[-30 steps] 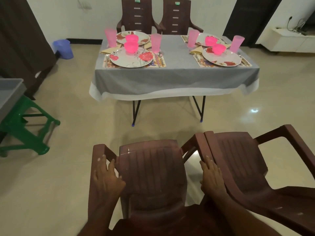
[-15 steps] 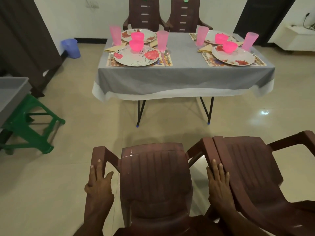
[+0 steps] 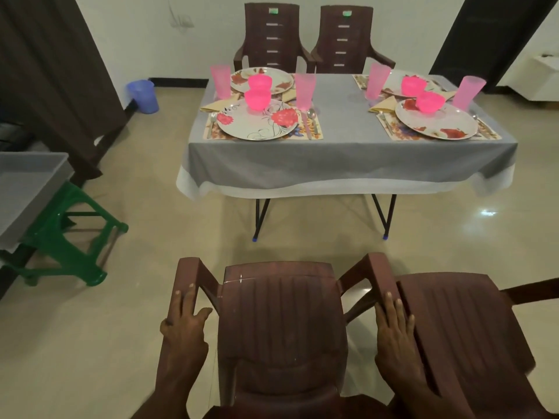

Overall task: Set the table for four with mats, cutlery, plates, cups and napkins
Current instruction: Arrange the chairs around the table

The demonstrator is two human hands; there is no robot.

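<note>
The grey-clothed table [image 3: 341,164] stands ahead with floral mats, flowered plates [image 3: 257,124], pink bowls [image 3: 257,99], pink cups [image 3: 305,91], folded yellow napkins [image 3: 215,105] and cutlery [image 3: 311,117] at the settings. A brown plastic chair [image 3: 282,331] is right below me, facing the table. My left hand [image 3: 184,328] rests flat on its left armrest, fingers straight. On the chair's right armrest lies my right hand [image 3: 394,331], its fingers also straight.
A second brown chair [image 3: 462,331] stands touching the first on the right. Two more chairs [image 3: 273,37] stand beyond the table by the wall. A green stool [image 3: 65,237] carrying a grey tray [image 3: 24,192] is at left. A blue bin [image 3: 143,96] sits by the wall.
The view has tilted up and the table looks closer. Both hands have flattened out along the armrests, fingers straighter than a second ago.
</note>
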